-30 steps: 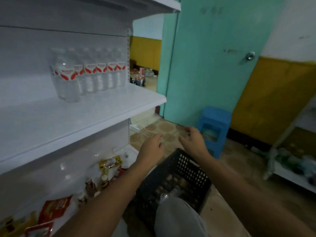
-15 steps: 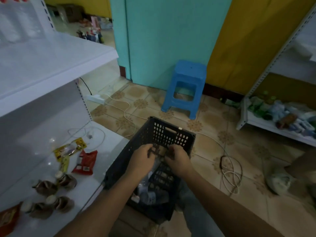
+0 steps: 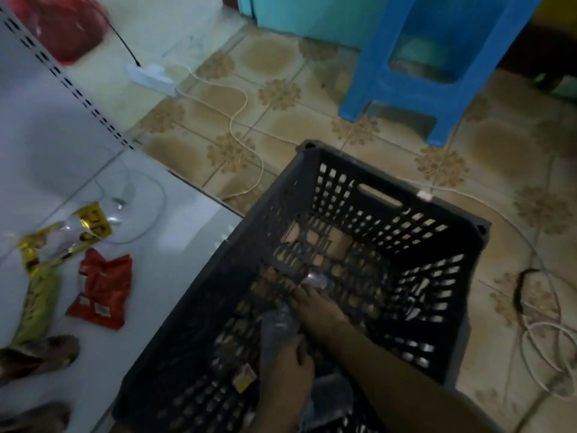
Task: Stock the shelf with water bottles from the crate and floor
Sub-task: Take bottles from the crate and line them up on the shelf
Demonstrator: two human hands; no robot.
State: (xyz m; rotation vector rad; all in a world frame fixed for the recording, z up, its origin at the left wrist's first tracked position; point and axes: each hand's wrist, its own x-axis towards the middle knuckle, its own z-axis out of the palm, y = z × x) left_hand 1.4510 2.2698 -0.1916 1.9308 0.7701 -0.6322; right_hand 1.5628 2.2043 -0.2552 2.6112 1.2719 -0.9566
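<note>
1. A second ago both hands hovered above the crate's far rim, with the row of bottles on the upper shelf in view. Half a second ago they were at the rim. Now the view has tipped steeply down and both hands are deep inside the dark perforated plastic crate (image 3: 368, 214), which stands on the patterned tiled floor (image 3: 281, 120) against the low white metal shelf (image 3: 175, 220).

2. The left hand (image 3: 288, 367) curls round a clear plastic water bottle (image 3: 276, 323) lying near the crate's bottom; blur keeps the exact grip from being read, but the fingers look wrapped on it.

3. The right hand (image 3: 315, 307) reaches further in, its fingertips touching a second clear, glinting shape (image 3: 315, 281), probably another bottle. Whether it is grasped or only touched cannot be told.

4. The change reads as the move from placing to fetching: the person appears to be picking up the next bottles for the shelf.

5. Few bottles seem left in the crate, and its slatted bottom shows through widely.

6. Beside the crate, red and yellow snack packets (image 3: 100, 289) lie on the low shelf; a blue plastic stool (image 3: 437, 73) stands beyond, and white cables (image 3: 237, 120) trail across the tiles.
</note>
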